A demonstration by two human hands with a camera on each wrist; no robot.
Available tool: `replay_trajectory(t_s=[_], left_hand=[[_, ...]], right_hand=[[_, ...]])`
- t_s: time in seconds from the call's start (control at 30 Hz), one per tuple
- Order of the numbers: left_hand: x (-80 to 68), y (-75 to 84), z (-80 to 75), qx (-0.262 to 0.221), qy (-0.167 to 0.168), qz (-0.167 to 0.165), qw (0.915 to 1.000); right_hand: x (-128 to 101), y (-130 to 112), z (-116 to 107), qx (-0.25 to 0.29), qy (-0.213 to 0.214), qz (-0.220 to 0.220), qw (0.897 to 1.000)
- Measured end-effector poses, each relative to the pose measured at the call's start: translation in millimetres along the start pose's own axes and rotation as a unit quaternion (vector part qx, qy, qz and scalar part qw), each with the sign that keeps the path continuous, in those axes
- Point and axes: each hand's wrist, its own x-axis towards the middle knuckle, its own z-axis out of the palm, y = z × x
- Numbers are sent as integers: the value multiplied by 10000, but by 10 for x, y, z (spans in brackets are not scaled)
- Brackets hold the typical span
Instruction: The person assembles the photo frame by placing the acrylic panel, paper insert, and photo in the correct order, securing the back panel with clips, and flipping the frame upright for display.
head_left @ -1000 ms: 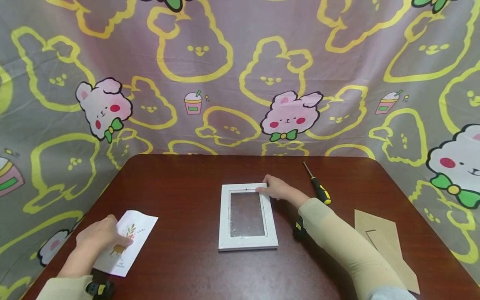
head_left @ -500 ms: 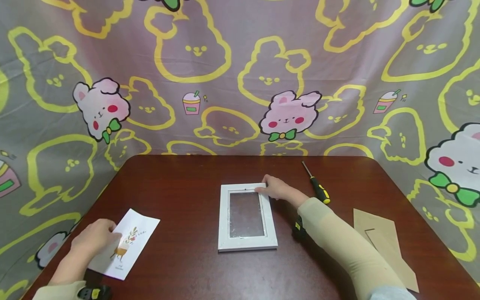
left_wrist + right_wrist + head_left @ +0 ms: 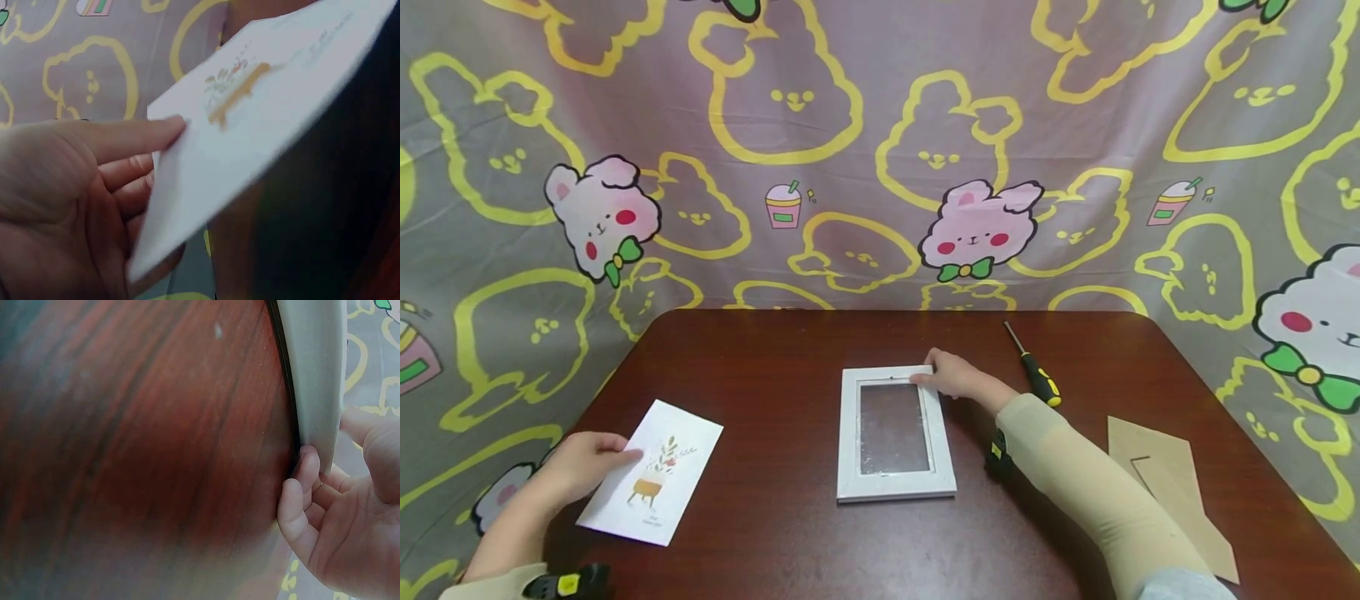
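Note:
A white picture card [image 3: 681, 492] printed with a potted plant is pinched along its left edge by my left hand [image 3: 580, 467]. In the left wrist view the thumb lies on the card's [image 3: 212, 156] printed face, with the other fingers behind it. At the middle of the table lies a white picture frame [image 3: 850, 433] with a clear pane [image 3: 893, 429] in it. My right hand [image 3: 951, 375] grips the frame's far right corner, thumb on top. Up close in the right wrist view, fingers [image 3: 297, 506] curl against the frame's side [image 3: 319, 375].
A screwdriver [image 3: 1041, 379] with a black and yellow handle lies at the back right of the brown table [image 3: 760, 375]. A tan backing board [image 3: 1157, 467] with a folded stand lies at the right, partly behind my right forearm. A patterned cloth [image 3: 850, 125] hangs around the table.
My left hand has shifted left to the card's edge, and the card has been raised, now showing its whole picture. The right hand and the frame have stayed in place.

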Motion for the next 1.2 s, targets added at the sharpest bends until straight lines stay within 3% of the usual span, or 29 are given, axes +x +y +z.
replay_trajectory(t_s=[0.23,0.4,0.8,1.2], left_hand=[[-39,128,-46,-1003,-213,55,9947],[-70,282,-65,-1397,-158,364,9894],[-11,717,-10,-1952,8,1429,9703],[62,1207,173,-2073,-25,2006,9575]], right_hand=[[-7,-7,-17,24,-8,-40,10000],[-5,-6,-27,26,-27,-67,10000],[0,9,-25,19,-30,-69,10000],[-17,-15,-24,42,-37,-110,9999]])
